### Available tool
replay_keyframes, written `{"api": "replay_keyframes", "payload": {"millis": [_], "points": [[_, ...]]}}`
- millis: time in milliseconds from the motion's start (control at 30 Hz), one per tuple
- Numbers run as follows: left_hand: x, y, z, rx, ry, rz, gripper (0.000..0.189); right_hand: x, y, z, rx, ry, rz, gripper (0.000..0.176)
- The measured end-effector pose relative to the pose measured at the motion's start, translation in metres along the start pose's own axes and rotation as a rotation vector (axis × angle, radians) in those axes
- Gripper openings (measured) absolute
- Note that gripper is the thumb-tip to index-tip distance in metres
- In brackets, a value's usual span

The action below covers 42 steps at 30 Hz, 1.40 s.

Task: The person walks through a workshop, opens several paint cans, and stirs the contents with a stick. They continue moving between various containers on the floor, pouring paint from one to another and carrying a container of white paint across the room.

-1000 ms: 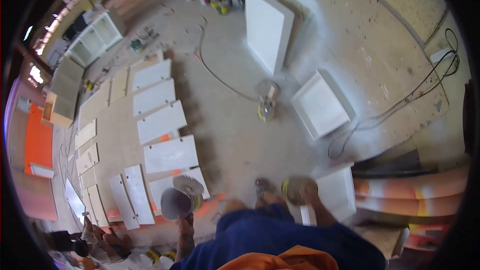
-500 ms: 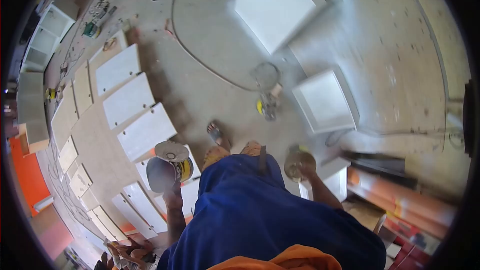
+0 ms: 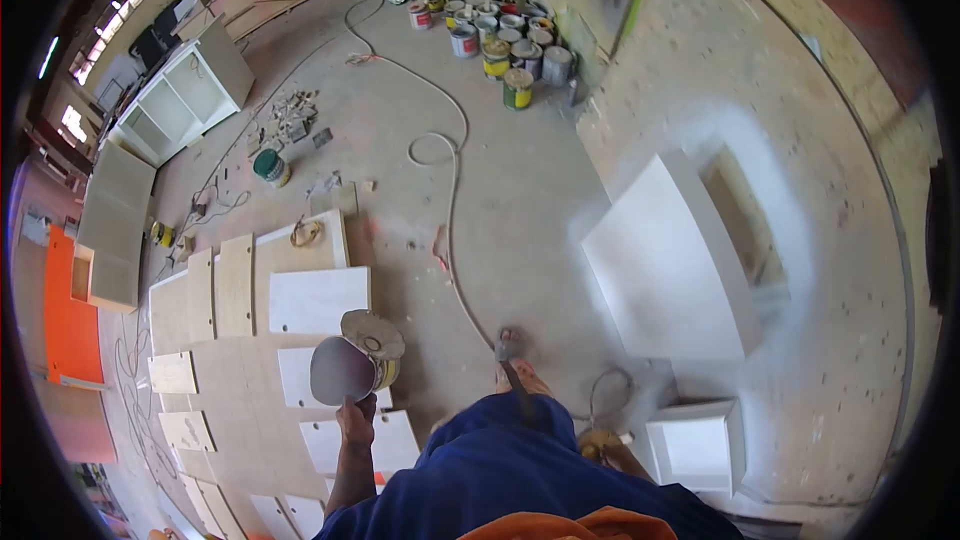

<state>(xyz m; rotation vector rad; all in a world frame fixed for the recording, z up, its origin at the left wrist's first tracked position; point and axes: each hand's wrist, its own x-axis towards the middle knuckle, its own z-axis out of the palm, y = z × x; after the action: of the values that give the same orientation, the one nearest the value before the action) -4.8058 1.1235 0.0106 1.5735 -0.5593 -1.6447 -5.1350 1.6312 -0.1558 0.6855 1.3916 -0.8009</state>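
Observation:
My left hand (image 3: 357,420) is closed on a paint can (image 3: 385,372), with its yellowish label partly in view. A round dark grey surface (image 3: 342,372) shows beside the label, and a stained round lid (image 3: 373,335) sticks out on the can's far side. Low in the view, close to my right hip, my right hand (image 3: 612,448) grips a round tan container (image 3: 597,438); its fingers are partly hidden. White panels (image 3: 320,300) lie on a large board just left of the can.
Many paint cans (image 3: 517,88) stand at the back wall. A hose (image 3: 457,200) runs along the floor to my feet. A large white box (image 3: 670,260) and a small white tray (image 3: 697,447) lie on the right. A green can (image 3: 270,167) stands farther left.
The view has turned and tilted up, bringing the paint cans at the back into sight. One foot has stepped forward beside the hose. The right-hand container is now lower, near my hip.

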Motion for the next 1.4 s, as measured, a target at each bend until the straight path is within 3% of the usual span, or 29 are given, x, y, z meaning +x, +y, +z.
{"api": "replay_keyframes", "payload": {"millis": [33, 67, 100, 167, 233, 333, 367, 400, 467, 533, 600, 633, 733, 800, 900, 1033, 1100, 1133, 1200, 1267, 1333, 1400], "points": [[0.015, 0.018, 0.020, -0.009, 0.009, 0.003, 0.030, -0.006, -0.052, 0.012, -0.056, 0.006, -0.068, 0.017], [0.030, 0.036, 0.039, -0.023, 0.015, 0.007, 0.029, 0.015, -0.102, 0.021, -0.377, -0.017, -0.397, 0.015], [0.045, 0.050, 0.056, -0.039, 0.032, 0.010, 0.026, 0.032, -0.154, 0.032, -0.882, 0.158, -0.781, 0.015], [0.083, 0.074, 0.087, -0.066, 0.067, 0.004, 0.026, 0.025, -0.275, 0.080, -1.455, 0.691, -1.305, 0.017], [0.123, 0.104, 0.135, -0.134, 0.143, 0.029, 0.026, 0.023, -0.393, 0.125, -1.962, 0.697, -1.172, 0.021], [0.217, 0.133, 0.208, -0.183, 0.138, 0.019, 0.027, -0.008, -0.539, 0.217, -0.946, 0.800, -0.892, 0.021], [0.251, 0.147, 0.229, -0.188, 0.135, 0.011, 0.027, -0.034, -0.577, 0.245, -1.132, 0.768, -1.017, 0.022], [0.286, 0.162, 0.248, -0.190, 0.131, 0.001, 0.027, -0.003, -0.609, 0.245, -1.126, 0.799, -1.046, 0.024], [0.352, 0.207, 0.290, -0.190, 0.116, -0.020, 0.027, -0.041, -0.659, 0.298, -1.048, 0.818, -1.007, 0.024], [0.420, 0.253, 0.334, -0.155, 0.053, -0.019, 0.027, -0.013, -0.704, 0.315, -1.113, 0.803, -0.943, 0.023], [0.471, 0.302, 0.374, -0.102, 0.005, -0.023, 0.028, -0.017, -0.749, 0.353, -1.706, 0.704, -0.871, 0.025], [0.494, 0.326, 0.397, -0.123, 0.038, -0.011, 0.027, -0.015, -0.766, 0.375, -1.787, 0.603, -0.807, 0.024], [0.549, 0.415, 0.476, -0.074, -0.043, 0.071, 0.029, 0.032, -0.808, 0.424, -1.484, 0.359, -0.494, 0.024], [0.628, 0.442, 0.514, -0.148, 0.024, 0.026, 0.024, 0.099, -0.834, 0.445, -1.486, 0.209, -0.388, 0.028], [0.711, 0.496, 0.582, -0.109, 0.031, 0.063, 0.024, 0.106, -0.926, 0.547, -1.147, 0.259, -0.303, 0.027], [0.824, 0.540, 0.627, -0.256, 0.031, 0.048, 0.025, 0.130, -1.095, 0.651, -1.057, 0.316, -0.425, 0.028], [0.834, 0.597, 0.687, -0.219, 0.242, 0.049, 0.024, 0.143, -1.185, 0.688, -1.147, 0.360, -0.549, 0.030], [0.853, 0.615, 0.706, -0.238, 0.299, 0.025, 0.023, 0.144, -1.235, 0.710, -1.276, 0.396, -0.653, 0.031], [0.886, 0.648, 0.731, -0.200, 0.306, 0.026, 0.023, 0.146, -1.351, 0.756, -1.898, 0.521, -0.978, 0.024], [0.927, 0.672, 0.759, -0.210, 0.276, 0.031, 0.023, 0.114, -1.461, 0.811, -1.797, 0.650, -1.384, 0.024], [0.980, 0.697, 0.788, -0.250, 0.214, 0.052, 0.024, 0.150, -1.562, 0.852, -1.506, 0.814, -1.740, 0.024], [1.055, 0.707, 0.805, -0.242, 0.184, 0.001, 0.023, 0.079, -1.657, 0.939, -1.148, 0.538, -1.504, 0.024]]}}
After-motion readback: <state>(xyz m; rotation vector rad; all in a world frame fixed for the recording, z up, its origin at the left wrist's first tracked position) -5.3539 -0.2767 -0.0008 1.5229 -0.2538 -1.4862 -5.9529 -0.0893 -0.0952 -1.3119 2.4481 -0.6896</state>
